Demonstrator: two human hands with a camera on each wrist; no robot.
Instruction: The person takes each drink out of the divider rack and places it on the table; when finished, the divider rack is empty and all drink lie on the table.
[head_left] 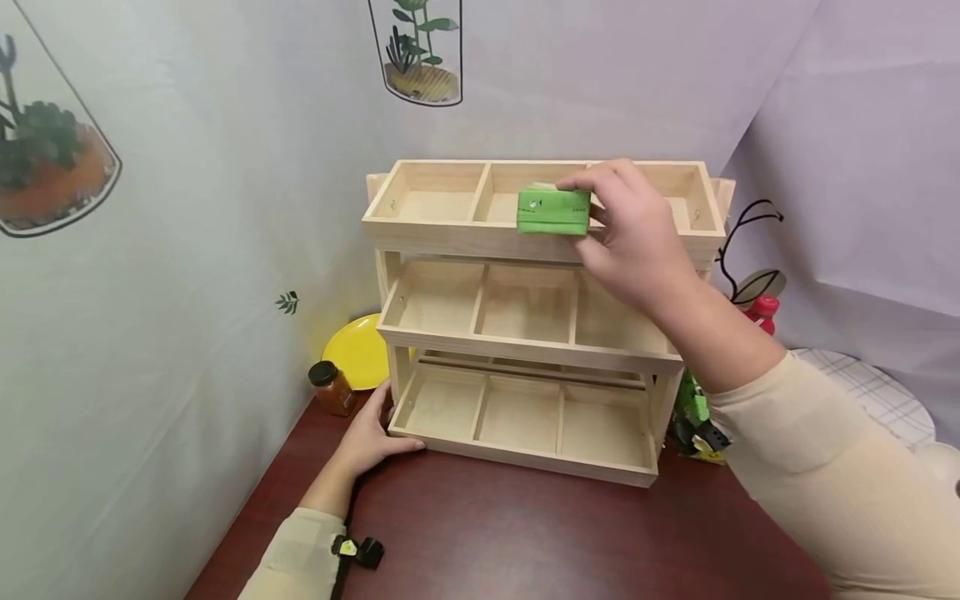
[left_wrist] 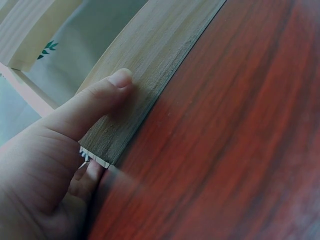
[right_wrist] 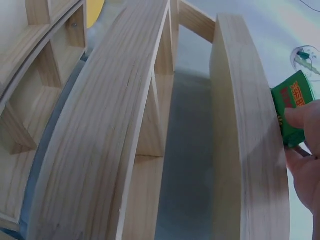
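A three-tier wooden rack (head_left: 525, 458) with divided trays stands on the dark red table. My right hand (head_left: 637, 233) pinches a small green box (head_left: 553, 213) between thumb and fingers, in front of the top tray's middle and right compartments. In the right wrist view the green box (right_wrist: 292, 107) shows red and orange markings and sits right at the top tray's front board (right_wrist: 252, 125). Low on the left, my left hand (head_left: 371, 437) grips the corner of the bottom tray, its thumb lying along the front board (left_wrist: 145, 65) and its fingers round the end.
Left of the rack are a jar with a black lid (head_left: 332, 389) and a yellow plate (head_left: 358, 352). On the right are a red-capped bottle (head_left: 763, 312), green packaging (head_left: 692, 404) and a round checked mat (head_left: 870, 392). Pale cloth walls (head_left: 187, 292) stand close behind and left.
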